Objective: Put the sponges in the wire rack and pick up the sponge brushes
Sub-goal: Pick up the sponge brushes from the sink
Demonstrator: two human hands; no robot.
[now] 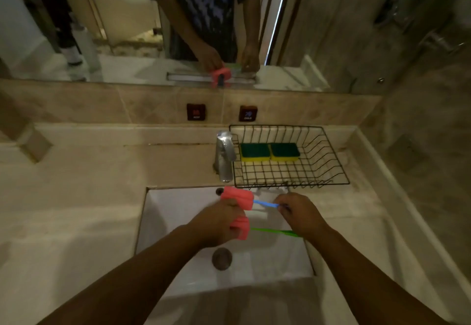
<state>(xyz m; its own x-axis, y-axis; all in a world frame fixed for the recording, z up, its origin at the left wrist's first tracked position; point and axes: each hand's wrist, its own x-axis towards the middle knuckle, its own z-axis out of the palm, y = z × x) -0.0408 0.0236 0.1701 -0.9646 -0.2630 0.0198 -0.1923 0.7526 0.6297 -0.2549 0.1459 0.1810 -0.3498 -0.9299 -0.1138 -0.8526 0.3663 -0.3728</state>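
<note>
Two green-and-yellow sponges (269,152) lie side by side in the black wire rack (331,169), at its back left. Above the white sink (178,210) I hold two sponge brushes with pink foam heads. My left hand (216,222) is closed around both foam heads: the upper one (238,197) has a blue handle (265,203), the lower one (240,229) a green handle (275,231). My right hand (298,212) pinches the blue handle's end; the green handle runs under it.
A chrome tap (224,156) stands just left of the rack. The sink drain (221,258) lies below my hands. A beige stone counter (76,197) surrounds the sink. A mirror (127,31) on the back wall reflects a person. Two small dark tags (221,112) sit on the backsplash.
</note>
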